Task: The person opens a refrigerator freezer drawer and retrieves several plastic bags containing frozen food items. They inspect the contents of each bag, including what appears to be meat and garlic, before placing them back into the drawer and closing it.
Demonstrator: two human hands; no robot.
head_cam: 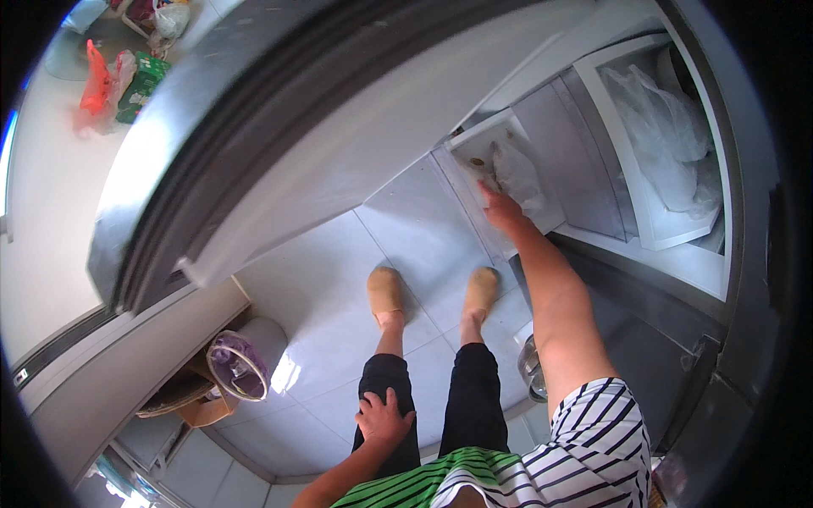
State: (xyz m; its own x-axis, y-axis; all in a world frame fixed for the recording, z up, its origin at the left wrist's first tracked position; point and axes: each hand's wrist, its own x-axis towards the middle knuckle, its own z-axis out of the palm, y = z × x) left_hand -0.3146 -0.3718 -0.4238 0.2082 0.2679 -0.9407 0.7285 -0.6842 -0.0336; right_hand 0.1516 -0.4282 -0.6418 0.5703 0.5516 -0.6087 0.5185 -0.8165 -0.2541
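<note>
My right hand (502, 208) reaches into a pulled-out clear-fronted refrigerator drawer (549, 190). Its index finger points at the drawer's white bottom, beside a translucent plastic bag (517, 174). A small brownish round thing (477, 162) lies just beyond the fingertip. Whether the other fingers hold anything is hard to see. My left hand (384, 419) rests on my knee, on black trousers, fingers apart and nothing in it. Above the drawer, a white-framed shelf (610, 133) holds more clear plastic bags (667, 146).
The open refrigerator door (356, 120) spans the upper left. A lined waste bin (267, 343) and a cardboard box (208, 411) stand at the lower left. A metal pot (532, 368) is by my right leg. Bags and a green package (143, 86) lie on the counter.
</note>
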